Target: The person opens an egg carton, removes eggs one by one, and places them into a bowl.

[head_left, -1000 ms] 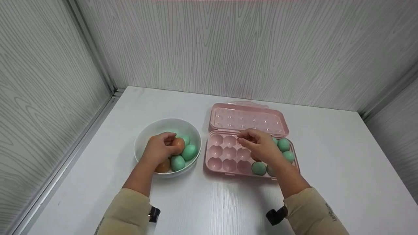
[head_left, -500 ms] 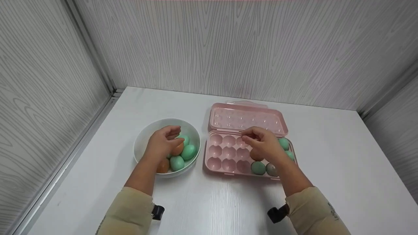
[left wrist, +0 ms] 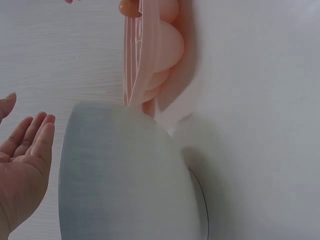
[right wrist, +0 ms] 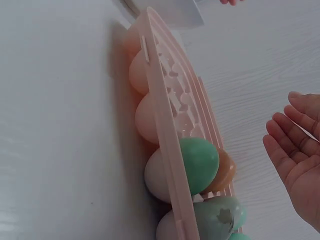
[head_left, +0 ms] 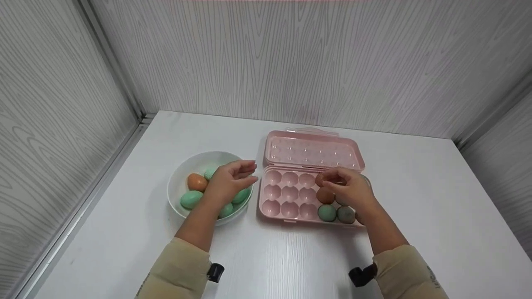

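Note:
My left hand (head_left: 228, 182) hovers above the right side of a white bowl (head_left: 179, 178), fingers extended and nothing in them. Inside the bowl lie a brown egg (head_left: 197, 182), a green egg (head_left: 191, 199) and more green eggs, partly hidden by that hand. Over the right half of a pink egg carton (head_left: 290, 194) is my right hand (head_left: 351, 189), its fingers loosely bent. The right wrist view shows no egg in that palm. Brown egg (head_left: 325, 195) and green egg (head_left: 327, 213) sit in carton cells. Another brown egg shows partly under the right fingertips; other eggs are hidden.
The carton's lid (head_left: 314, 150) lies folded back behind it, toward the rear wall (head_left: 266, 62). Bowl and carton stand close side by side on the white table (head_left: 257, 253). A grey side wall (head_left: 54, 137) rises on the left.
My left hand has come away from a brown egg in the bowl and shifted right, its fingers spreading. My right hand has moved to the right over the carton, uncovering brown eggs.

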A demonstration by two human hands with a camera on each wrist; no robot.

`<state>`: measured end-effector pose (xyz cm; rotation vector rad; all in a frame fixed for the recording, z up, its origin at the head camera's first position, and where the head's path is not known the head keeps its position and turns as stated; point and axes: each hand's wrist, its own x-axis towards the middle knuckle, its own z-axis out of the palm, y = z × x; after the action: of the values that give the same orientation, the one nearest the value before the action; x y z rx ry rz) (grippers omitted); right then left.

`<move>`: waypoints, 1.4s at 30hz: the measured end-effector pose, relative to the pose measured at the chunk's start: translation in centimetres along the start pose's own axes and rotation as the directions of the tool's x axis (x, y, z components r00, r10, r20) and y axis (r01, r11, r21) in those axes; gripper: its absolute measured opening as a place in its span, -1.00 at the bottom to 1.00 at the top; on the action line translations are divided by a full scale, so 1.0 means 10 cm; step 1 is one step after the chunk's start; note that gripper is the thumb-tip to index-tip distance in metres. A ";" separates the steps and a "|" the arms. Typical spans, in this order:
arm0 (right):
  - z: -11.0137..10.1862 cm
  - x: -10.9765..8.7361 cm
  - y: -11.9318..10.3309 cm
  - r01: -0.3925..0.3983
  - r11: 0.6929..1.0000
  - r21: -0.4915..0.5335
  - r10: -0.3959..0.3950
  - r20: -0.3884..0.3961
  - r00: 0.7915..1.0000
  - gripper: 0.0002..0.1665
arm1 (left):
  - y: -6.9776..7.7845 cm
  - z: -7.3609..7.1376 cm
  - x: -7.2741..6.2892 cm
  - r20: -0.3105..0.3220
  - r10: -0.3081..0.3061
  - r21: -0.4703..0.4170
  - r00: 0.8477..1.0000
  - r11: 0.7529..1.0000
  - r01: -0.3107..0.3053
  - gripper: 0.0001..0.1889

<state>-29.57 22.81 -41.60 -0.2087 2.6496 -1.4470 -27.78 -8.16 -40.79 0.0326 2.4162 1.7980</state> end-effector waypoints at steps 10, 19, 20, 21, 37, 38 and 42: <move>-0.07 -0.08 0.35 0.098 0.994 -0.048 -0.098 0.012 0.995 -0.66 | -0.02 0.26 -0.07 0.112 0.092 -0.078 0.989 0.993 -0.084 -0.47; -0.01 -0.16 0.54 0.131 0.979 -0.159 -0.115 0.101 0.988 -0.62 | -0.06 0.39 -0.10 0.179 0.147 -0.111 0.973 0.985 -0.129 -0.49; 0.00 -0.16 0.56 0.148 0.974 -0.172 -0.130 0.111 0.985 -0.61 | -0.07 0.39 -0.10 0.180 0.152 -0.109 0.972 0.985 -0.134 -0.49; 0.00 -0.17 0.57 0.169 0.969 -0.178 -0.149 0.121 0.981 -0.61 | -0.07 0.40 -0.10 0.180 0.152 -0.105 0.972 0.985 -0.135 -0.50; 0.05 -0.16 0.66 0.349 0.879 -0.325 -0.289 0.220 0.932 -0.57 | -0.08 0.44 -0.09 0.209 0.164 -0.140 0.964 0.981 -0.136 -0.53; 0.05 -0.16 0.66 0.346 0.880 -0.326 -0.286 0.218 0.933 -0.58 | -0.07 0.44 -0.10 0.212 0.158 -0.136 0.964 0.982 -0.131 -0.53; 0.04 -0.16 0.65 0.328 0.890 -0.318 -0.273 0.206 0.940 -0.60 | -0.03 0.43 -0.11 0.226 0.134 -0.114 0.965 0.987 -0.110 -0.53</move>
<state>-28.35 26.22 -47.21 -0.7662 2.8103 -0.9569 -26.18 -4.24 -42.19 0.3695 2.2010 1.8471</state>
